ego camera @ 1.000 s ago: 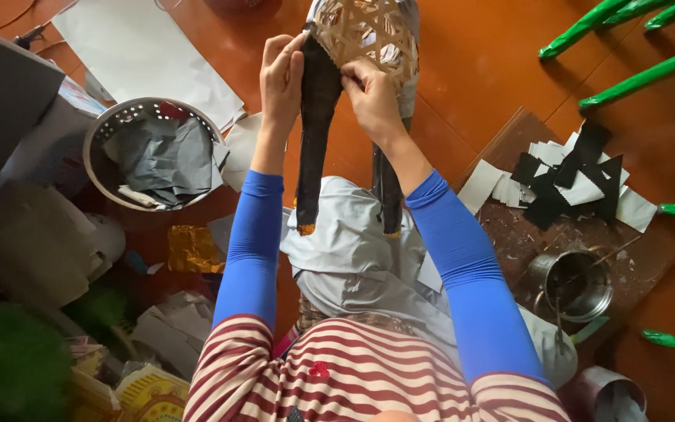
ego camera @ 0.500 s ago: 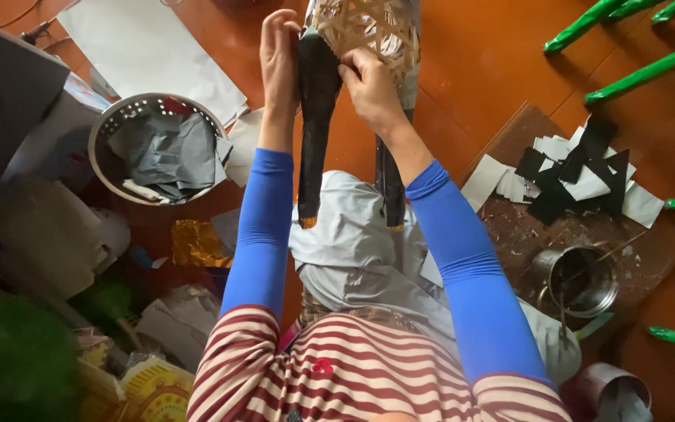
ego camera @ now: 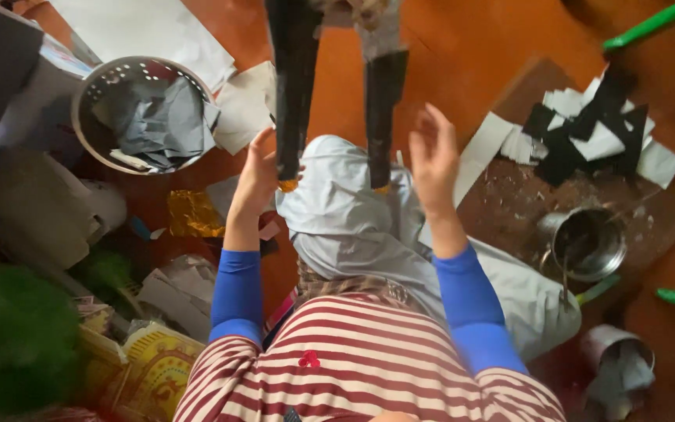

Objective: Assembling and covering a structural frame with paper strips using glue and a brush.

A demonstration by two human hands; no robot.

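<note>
A paper figure (ego camera: pixel 361 12) reaches in from the top edge, with two long black paper strips hanging from it. My left hand (ego camera: pixel 258 176) grips the lower end of the left black strip (ego camera: pixel 292 94), by its small gold tip (ego camera: pixel 287 185). My right hand (ego camera: pixel 431 152) is open with its fingers apart, just right of the right black strip (ego camera: pixel 384 109) and not touching it. Below both hands a pale grey cloth (ego camera: pixel 353 211) lies over my lap. What holds the figure up is out of view.
A perforated metal bowl (ego camera: pixel 87 86) with grey paper in it stands at the left. Cut black and white paper pieces (ego camera: pixel 587 133) lie on a brown board (ego camera: pixel 509 195) beside a metal cup (ego camera: pixel 587 242). Green sticks (ego camera: pixel 650 23) line the right edge. Gold foil (ego camera: pixel 193 215) lies on the floor.
Both hands have slid down from the top of the figure to the lower ends of the black strips. My right hand has let go and opened.
</note>
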